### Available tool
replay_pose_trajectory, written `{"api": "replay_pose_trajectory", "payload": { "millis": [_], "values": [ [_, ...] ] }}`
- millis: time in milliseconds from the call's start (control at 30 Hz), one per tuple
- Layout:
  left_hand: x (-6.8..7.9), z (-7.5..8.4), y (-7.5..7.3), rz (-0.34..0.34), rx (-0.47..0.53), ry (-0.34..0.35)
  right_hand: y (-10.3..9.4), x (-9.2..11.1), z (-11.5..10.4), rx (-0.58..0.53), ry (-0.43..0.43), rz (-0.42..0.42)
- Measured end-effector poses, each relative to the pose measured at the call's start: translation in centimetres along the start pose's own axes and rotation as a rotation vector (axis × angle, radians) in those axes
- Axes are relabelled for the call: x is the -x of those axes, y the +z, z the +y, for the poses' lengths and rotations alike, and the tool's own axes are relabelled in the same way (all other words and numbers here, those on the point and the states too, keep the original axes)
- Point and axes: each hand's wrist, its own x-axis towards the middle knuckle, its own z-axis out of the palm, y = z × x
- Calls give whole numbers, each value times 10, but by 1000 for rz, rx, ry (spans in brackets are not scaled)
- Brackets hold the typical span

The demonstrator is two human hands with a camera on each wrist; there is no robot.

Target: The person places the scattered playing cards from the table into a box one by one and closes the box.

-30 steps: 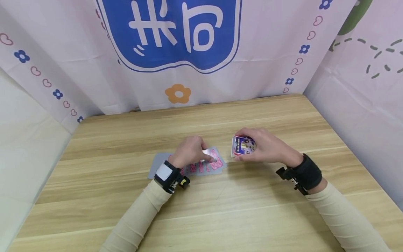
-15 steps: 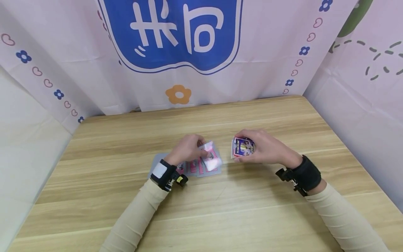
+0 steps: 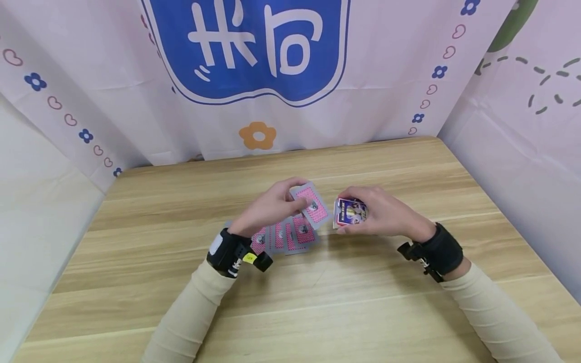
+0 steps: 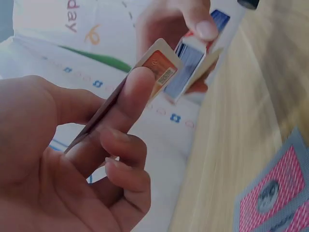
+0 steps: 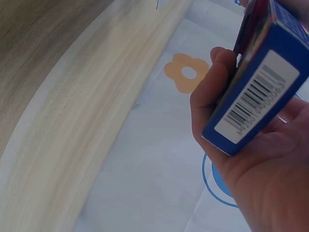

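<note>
My left hand (image 3: 276, 204) pinches a playing card (image 3: 316, 210) between thumb and fingers, its pink patterned back facing up in the head view. In the left wrist view the card's other side (image 4: 162, 72) shows orange print. Below it, several more cards (image 3: 279, 239) lie overlapping on the table, pink backs up, partly hidden by the hand. Just to the right, my right hand (image 3: 383, 212) grips a blue card box (image 3: 351, 212) by its sides. The box end toward the left hand is open, with a pale flap or edge there. A barcode label (image 5: 256, 96) shows on the box's end in the right wrist view.
The wooden table (image 3: 354, 307) reaches back to a printed cloth (image 3: 386, 111) hanging behind it. More pale cloth (image 3: 522, 166) hangs along the right side. Black straps with small cameras sit on both wrists.
My left hand has picked a card up off the overlapping cards, raised it and brought it close to the box's open end. The right hand and box have stayed nearly still.
</note>
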Motion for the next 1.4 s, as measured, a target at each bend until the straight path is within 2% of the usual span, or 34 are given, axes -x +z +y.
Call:
{"api": "replay_pose_trajectory", "payload": {
  "millis": [100, 267, 500, 867, 1100, 1233, 1400],
  "values": [
    [2, 6, 2, 2, 35, -5, 1, 0, 0, -7, -6, 0],
    [2, 9, 4, 62, 79, -7, 1, 0, -1, -10, -9, 2],
    [-2, 6, 14, 107, 76, 20, 1, 0, -1, -16, 0, -6],
    [-4, 5, 30, 154, 132, 82, 0, 1, -3, -11, 31, -5],
    [-6, 5, 43, 204, 83, 51, 0, 1, -3, -7, 37, 1],
    [-6, 5, 45, 250, 123, 35, 0, 1, -3, -7, 39, 15],
    [-6, 4, 52, 304, 175, 57, 0, 0, -4, -7, 31, 33]
  ]
}}
